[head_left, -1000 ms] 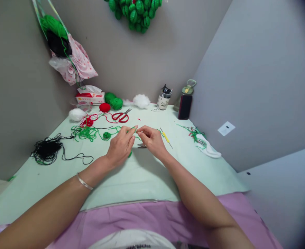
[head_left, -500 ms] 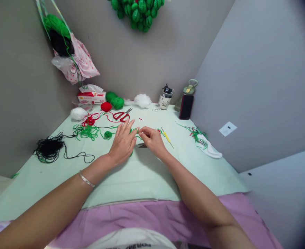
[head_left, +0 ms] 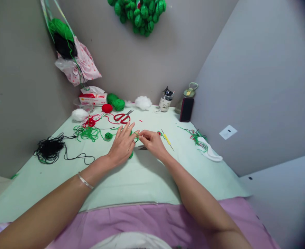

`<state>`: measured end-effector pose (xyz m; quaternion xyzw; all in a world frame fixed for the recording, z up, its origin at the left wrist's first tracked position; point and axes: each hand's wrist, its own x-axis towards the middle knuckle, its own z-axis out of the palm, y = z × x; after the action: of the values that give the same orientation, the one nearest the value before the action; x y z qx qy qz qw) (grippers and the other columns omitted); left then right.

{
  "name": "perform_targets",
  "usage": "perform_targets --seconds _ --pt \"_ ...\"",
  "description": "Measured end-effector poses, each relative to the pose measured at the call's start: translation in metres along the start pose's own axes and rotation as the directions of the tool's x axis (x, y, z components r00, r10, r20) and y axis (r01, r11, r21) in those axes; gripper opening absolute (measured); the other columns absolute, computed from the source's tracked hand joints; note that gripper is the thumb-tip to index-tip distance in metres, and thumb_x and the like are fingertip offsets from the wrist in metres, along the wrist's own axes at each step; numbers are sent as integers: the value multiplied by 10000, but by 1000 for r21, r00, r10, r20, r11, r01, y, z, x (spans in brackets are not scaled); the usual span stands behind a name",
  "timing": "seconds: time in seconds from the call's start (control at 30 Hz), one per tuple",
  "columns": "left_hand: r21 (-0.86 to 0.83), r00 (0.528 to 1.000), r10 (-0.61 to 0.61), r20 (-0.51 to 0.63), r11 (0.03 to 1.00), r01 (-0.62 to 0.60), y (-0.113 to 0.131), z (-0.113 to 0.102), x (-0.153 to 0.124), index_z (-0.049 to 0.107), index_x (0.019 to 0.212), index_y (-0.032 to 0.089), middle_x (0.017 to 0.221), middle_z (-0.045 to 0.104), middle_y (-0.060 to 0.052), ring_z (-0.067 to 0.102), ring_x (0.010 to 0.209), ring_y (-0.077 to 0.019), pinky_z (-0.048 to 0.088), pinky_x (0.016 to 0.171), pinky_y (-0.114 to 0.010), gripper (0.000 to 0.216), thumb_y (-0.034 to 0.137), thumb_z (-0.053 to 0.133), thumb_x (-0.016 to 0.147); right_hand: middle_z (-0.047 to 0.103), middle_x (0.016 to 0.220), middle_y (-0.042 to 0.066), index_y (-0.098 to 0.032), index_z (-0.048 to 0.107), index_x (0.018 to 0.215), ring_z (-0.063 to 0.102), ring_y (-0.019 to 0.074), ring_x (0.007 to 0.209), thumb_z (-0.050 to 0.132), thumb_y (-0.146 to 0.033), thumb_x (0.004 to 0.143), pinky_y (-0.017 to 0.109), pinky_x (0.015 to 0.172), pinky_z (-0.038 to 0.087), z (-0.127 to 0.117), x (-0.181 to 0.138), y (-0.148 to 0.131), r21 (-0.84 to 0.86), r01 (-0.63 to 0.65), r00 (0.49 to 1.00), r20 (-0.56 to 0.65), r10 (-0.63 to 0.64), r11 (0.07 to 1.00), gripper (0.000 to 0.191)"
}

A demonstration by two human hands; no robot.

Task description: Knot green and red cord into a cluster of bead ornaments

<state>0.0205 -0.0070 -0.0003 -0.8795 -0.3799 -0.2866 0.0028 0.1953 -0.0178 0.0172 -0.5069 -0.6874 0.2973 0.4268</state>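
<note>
My left hand (head_left: 122,144) rests over the pale green table (head_left: 131,180) with its fingers stretched out and spread; a loop of green yarn (head_left: 136,135) lies around one fingertip. My right hand (head_left: 152,142) sits just to its right, fingers pinched together on that same green yarn. A small green crocheted piece (head_left: 130,155) peeks out under my left palm. Small metal snips (head_left: 142,147) lie between the two hands, partly hidden.
Red scissors (head_left: 121,117), red yarn ball (head_left: 107,108), green yarn balls (head_left: 116,101), loose green (head_left: 86,132) and black yarn (head_left: 48,149) lie left and behind. A yellow crochet hook (head_left: 166,139), a jar (head_left: 165,102), phone (head_left: 186,109) and bottle (head_left: 189,92) stand right.
My left hand's fingers have opened from a pinch to a spread. The right hand keeps its pinch on the yarn, close against the left fingertips.
</note>
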Motion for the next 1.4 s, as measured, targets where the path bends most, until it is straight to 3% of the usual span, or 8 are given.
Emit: perform_targets --seconds 0.33,0.47,0.63,0.83,1.0,1.17,1.3,1.4 --pt "-20 999 -4 40 1000 5 -2 1 -1 540 1362 164 1591 317 -153 151 1518 -294 184 1193 -597 497 91 360 905 387 527 -60 -161 671 782 299 100 516 555 -343 818 233 503 228 -1 1 2 43 -71 997 8 70 997 219" --pt "-29 998 5 55 1000 -3 -2 0 -2 544 1362 166 1583 346 -136 166 1516 -286 179 1201 -585 495 96 362 907 416 552 -55 -163 691 830 328 101 528 543 -348 833 230 514 249 2 -1 3 23 -39 997 60 38 999 237" --pt "-175 998 -11 58 984 21 -3 -2 -1 553 1349 164 1449 545 -80 308 1466 -241 199 1211 -535 465 133 328 943 445 542 -52 -181 689 850 365 108 521 539 -356 842 236 514 262 4 -3 0 -46 -28 999 -29 27 999 230" --pt "-326 991 -128 -49 940 105 -10 -4 3 688 1100 218 1170 702 -54 521 1258 -241 339 1122 -489 275 229 472 929 469 488 -66 -186 594 814 389 109 465 550 -386 810 243 501 301 -6 5 1 149 -113 976 -170 138 982 205" --pt "-167 995 -94 8 981 94 -26 -4 20 713 816 231 946 688 -60 561 995 -253 418 965 -462 143 273 586 865 492 476 -69 -189 574 796 388 101 447 551 -375 805 241 504 308 -8 8 5 163 -122 969 -195 154 979 188" --pt "-8 992 21 123 1000 -20 -33 6 42 738 818 226 910 677 -82 547 978 -273 398 956 -456 126 218 613 803 496 478 -70 -189 577 803 386 98 440 547 -374 817 239 493 300 -6 6 5 167 -103 970 -203 136 981 188" --pt "22 983 -4 186 1000 0 -31 15 52 709 720 197 843 665 -103 554 959 -288 405 932 -447 115 135 614 735 496 474 -70 -188 579 804 379 97 436 550 -375 823 239 492 300 -7 6 4 148 -105 968 -209 135 983 191" --pt "10 983 -31 179 999 30 -29 11 55 683 716 204 829 660 -95 559 937 -278 420 898 -433 121 162 583 770 495 478 -68 -187 582 808 377 98 447 554 -375 831 239 500 308 -8 6 3 157 -85 966 -227 120 984 192"
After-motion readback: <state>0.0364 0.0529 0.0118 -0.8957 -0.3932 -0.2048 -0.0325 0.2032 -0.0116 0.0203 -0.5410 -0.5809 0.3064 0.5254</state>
